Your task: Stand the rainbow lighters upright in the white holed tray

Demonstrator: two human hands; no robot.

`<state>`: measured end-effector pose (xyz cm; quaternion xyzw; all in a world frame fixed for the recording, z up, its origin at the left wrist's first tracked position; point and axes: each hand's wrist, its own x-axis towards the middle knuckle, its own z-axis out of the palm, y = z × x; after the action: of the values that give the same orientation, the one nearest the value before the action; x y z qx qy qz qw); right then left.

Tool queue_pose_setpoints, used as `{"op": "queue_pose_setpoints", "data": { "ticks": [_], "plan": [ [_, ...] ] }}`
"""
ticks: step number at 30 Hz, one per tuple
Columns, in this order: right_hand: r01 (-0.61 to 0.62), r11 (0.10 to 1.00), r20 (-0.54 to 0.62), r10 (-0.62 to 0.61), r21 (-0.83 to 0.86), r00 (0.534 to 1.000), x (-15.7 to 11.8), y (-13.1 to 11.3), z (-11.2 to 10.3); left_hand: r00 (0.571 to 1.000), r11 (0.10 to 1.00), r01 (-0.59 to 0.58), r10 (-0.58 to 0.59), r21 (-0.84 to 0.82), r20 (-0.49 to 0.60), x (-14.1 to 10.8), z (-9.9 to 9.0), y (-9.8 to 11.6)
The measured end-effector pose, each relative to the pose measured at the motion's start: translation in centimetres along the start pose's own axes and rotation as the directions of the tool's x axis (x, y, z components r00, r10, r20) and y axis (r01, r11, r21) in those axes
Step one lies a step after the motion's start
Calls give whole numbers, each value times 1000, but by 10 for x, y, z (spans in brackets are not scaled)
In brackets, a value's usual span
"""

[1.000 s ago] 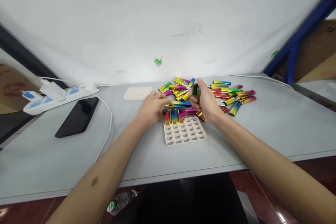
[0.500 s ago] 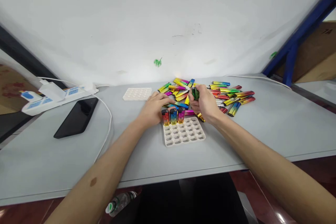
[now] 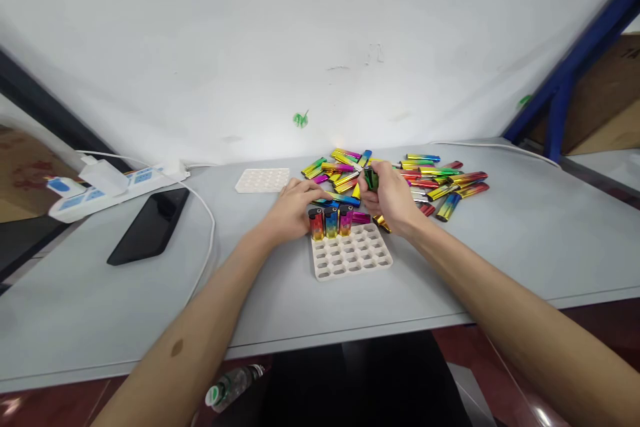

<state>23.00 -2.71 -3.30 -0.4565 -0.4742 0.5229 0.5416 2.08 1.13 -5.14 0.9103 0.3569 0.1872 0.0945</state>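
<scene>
A cream tray (image 3: 353, 257) with rows of holes lies on the table. In its back row stand a red-and-gold lighter (image 3: 317, 225), a blue-and-gold lighter (image 3: 331, 223) and a purple-and-gold lighter (image 3: 345, 221), all with black tops. My left hand (image 3: 293, 210) rests at the tray's back left corner, beside the red lighter. Its fingers stretch to the right, apart, over lighters lying behind; the thumb is mostly hidden. Closed around a green lighter (image 3: 371, 178), my right hand (image 3: 387, 193) is just above the pile, behind the tray's right side.
Shiny multicoloured lighter sleeves or bodies (image 3: 450, 190) are heaped behind the tray and to the right. A second cream tray (image 3: 263, 180) lies back left. A black phone (image 3: 150, 227), a power strip (image 3: 120, 190) and a white cable (image 3: 210, 227) are at left. A wall (image 3: 225, 67) closes the back.
Both hands keep almost the same places and grips. The whole view has shifted very slightly to the right; the lighters in the tray stand as before.
</scene>
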Motion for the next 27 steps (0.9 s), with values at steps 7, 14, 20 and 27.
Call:
{"op": "queue_pose_setpoints", "data": {
  "ticks": [7,14,20,27],
  "plan": [
    [70,989,125,-53,-132,991,0,-5,-5,997,997,-69,71,-39,38,-1,-3,-2],
    [139,887,347,24,-439,938,-7,-21,-23,1000,999,-28,28,-21,3,-2,-4,-1],
    [160,869,368,28,-469,929,-4,-17,-27,1000,1000,-22,22,12,-22,-1,-5,-2],
    [168,873,416,44,-459,908,-6,-19,-27,1000,999,-16,16,34,-11,-1,-6,0]
  ]
}}
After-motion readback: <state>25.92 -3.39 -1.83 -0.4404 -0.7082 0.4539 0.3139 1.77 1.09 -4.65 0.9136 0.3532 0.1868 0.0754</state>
